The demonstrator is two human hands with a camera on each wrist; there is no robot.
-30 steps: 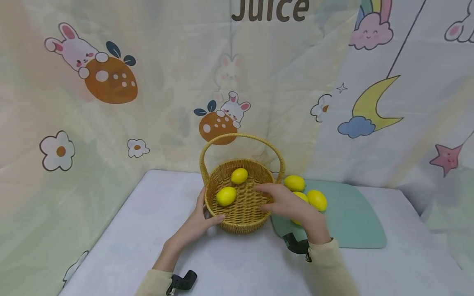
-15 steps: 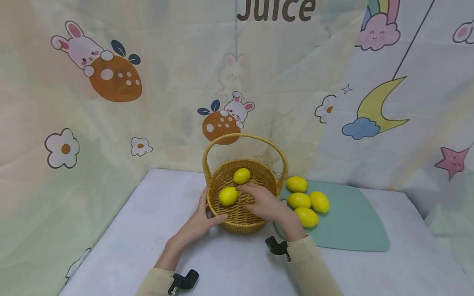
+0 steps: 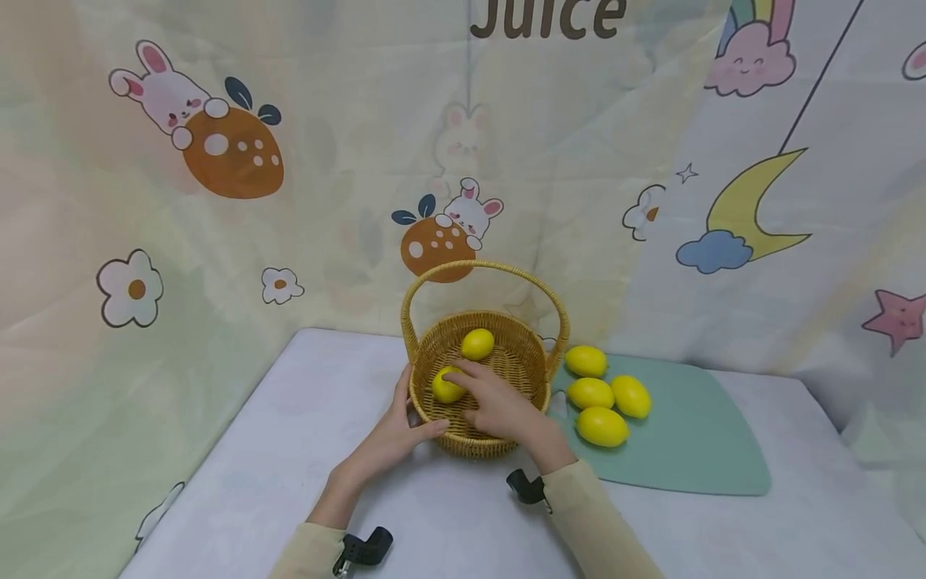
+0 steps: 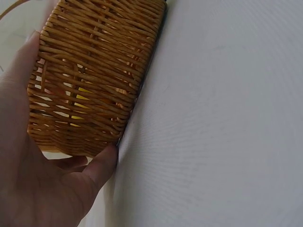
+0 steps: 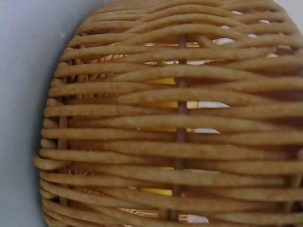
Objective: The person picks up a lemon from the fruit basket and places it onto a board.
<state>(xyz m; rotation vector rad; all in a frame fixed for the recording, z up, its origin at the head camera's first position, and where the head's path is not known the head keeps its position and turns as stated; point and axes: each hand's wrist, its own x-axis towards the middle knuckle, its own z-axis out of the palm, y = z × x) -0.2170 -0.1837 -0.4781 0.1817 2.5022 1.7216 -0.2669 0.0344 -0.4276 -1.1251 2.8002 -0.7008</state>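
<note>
A round wicker basket (image 3: 477, 446) with a tall arched handle stands on the table, and two lemons lie inside it. My left hand (image 3: 387, 434) holds its left side, the thumb at the front rim; the left wrist view shows this hand (image 4: 52, 184) against the woven wall (image 4: 90, 71). My right hand (image 3: 502, 410) reaches over the front rim into the basket. Its fingertips overlap the nearer lemon (image 3: 444, 388), while the thumb stays apart from it. Behind lies the other lemon (image 3: 477, 344). In the right wrist view, the basket wall (image 5: 180, 151) hides this hand.
Several lemons (image 3: 604, 427) lie grouped on a green mat (image 3: 694, 434) to the basket's right. The white tabletop (image 3: 448, 523) extends around these. A printed cloth backdrop (image 3: 347, 161) hangs behind the table.
My right hand has moved left and down into the basket, from its right side to the nearer lemon. The left hand keeps its hold. The whole view has shifted slightly.
</note>
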